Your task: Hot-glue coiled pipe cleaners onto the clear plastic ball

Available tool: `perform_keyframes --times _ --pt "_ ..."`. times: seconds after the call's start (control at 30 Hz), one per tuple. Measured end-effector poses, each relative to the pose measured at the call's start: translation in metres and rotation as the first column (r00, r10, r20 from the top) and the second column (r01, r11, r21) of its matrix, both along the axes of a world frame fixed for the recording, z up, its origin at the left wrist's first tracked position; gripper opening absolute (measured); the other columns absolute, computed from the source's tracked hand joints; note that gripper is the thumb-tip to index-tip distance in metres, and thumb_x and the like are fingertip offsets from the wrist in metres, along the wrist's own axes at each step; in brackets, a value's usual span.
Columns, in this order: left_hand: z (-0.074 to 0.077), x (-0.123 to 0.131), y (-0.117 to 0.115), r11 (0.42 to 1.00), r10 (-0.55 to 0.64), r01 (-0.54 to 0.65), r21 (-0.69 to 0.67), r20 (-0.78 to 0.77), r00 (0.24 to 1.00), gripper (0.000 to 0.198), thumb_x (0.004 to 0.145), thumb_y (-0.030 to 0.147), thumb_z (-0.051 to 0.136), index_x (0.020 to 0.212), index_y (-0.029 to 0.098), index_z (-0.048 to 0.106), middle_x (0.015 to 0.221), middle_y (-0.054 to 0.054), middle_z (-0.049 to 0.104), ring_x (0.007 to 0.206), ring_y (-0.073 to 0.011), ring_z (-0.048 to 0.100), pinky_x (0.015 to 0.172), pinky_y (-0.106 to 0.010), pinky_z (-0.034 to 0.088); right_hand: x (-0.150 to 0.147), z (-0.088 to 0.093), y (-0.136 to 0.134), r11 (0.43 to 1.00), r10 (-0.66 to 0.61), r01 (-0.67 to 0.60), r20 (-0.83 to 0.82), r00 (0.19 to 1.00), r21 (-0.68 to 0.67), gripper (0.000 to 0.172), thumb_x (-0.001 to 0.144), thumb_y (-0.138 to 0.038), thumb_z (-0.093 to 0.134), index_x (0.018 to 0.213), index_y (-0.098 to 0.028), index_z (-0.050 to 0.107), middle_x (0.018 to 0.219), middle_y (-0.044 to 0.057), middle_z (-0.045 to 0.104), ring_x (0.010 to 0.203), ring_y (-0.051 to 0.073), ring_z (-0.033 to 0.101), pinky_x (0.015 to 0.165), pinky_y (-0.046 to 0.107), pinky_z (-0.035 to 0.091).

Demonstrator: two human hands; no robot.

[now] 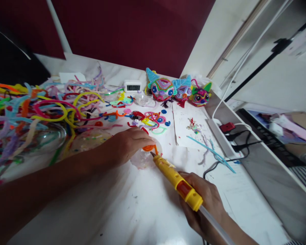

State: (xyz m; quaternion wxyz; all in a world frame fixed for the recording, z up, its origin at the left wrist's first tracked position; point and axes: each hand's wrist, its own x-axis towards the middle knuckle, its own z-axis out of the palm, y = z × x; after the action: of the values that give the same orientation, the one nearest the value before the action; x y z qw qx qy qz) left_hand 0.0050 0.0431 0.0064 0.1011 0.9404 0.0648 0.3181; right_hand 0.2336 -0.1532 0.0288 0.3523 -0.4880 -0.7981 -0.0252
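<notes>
My right hand (206,197) is wrapped round a yellow hot glue gun (168,172), with a clear glue stick (215,223) sticking out of its back end. The gun's nozzle points up and left, close to an orange pipe cleaner (149,148) bent into a coil with a straight tail. Closed fingers of my left hand (129,143) pinch that coil over a clear plastic dome (142,161) on the table. Its fingertips are partly hidden, and I cannot tell whether the nozzle touches the pipe cleaner.
A heap of coloured pipe cleaners (56,105) covers the left. Behind stand a white digital clock (132,86) and decorated animal heads (162,89). Small coiled pieces (153,120) lie ahead. At right are a power strip (225,136) and a black cord (211,166).
</notes>
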Motion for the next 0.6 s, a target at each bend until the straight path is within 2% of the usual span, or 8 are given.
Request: perform_keyframes --times 0.23,0.4,0.6 --pt "-0.0003 0.0007 0.0003 1.0 -0.008 0.008 0.008 0.03 1.0 0.036 0.105 0.013 0.038 0.125 0.018 0.067 0.117 -0.009 0.076 0.107 -0.0194 0.069 0.101 -0.032 0.051 0.0025 0.0003 0.0001 0.997 -0.051 0.052 0.016 0.999 -0.06 0.03 0.091 -0.008 0.052 0.119 -0.019 0.052 0.088 0.007 0.077 0.064 0.019 0.074 0.056 0.026 0.057" --pt "-0.0009 0.0001 0.0005 1.0 -0.006 0.006 -0.01 0.003 1.0 0.036 0.103 0.012 0.039 0.125 0.02 0.067 0.119 -0.008 0.076 0.11 -0.0196 0.069 0.105 -0.033 0.05 -0.0006 -0.0015 -0.0009 1.0 0.007 -0.007 -0.017 1.0 -0.003 0.028 0.092 -0.009 0.052 0.119 -0.017 0.052 0.093 0.009 0.076 0.071 0.019 0.075 0.061 0.025 0.059" --pt "-0.0007 -0.0002 -0.0001 0.999 0.011 -0.011 -0.034 -0.006 1.0 0.036 0.101 0.011 0.042 0.124 0.02 0.069 0.12 -0.008 0.076 0.11 -0.0198 0.069 0.106 -0.033 0.05 -0.0038 -0.0004 0.0025 0.999 0.026 -0.027 -0.024 0.999 -0.032 0.028 0.091 -0.008 0.051 0.117 -0.019 0.053 0.089 0.008 0.075 0.071 0.018 0.075 0.064 0.026 0.06"
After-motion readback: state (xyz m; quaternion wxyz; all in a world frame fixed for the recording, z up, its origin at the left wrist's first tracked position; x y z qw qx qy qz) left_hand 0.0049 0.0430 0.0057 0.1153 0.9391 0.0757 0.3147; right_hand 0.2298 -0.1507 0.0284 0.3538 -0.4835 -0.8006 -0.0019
